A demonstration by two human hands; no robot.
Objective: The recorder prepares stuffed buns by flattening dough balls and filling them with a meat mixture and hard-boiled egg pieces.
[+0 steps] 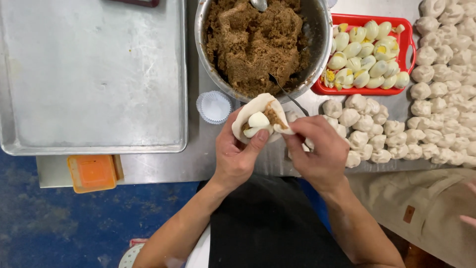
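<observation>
My left hand (237, 158) cups a round white dough wrapper (252, 106) filled with brown meat filling and a piece of boiled egg (258, 119); its thumb presses on the egg. My right hand (317, 149) pinches the wrapper's right edge with fingertips. Just beyond the hands stands a big metal bowl (317, 30) of brown filling (253, 42) with a spoon handle (287, 93) leaning out over its rim.
An empty metal baking tray (89, 74) lies at the left. White paper cupcake liners (214, 106) sit by the bowl. A red tray (369, 20) holds cut boiled eggs. Several dough balls (436, 84) cover the right. An orange box (92, 172) sits at the table edge. Another person's beige apron (421, 208) is at the right.
</observation>
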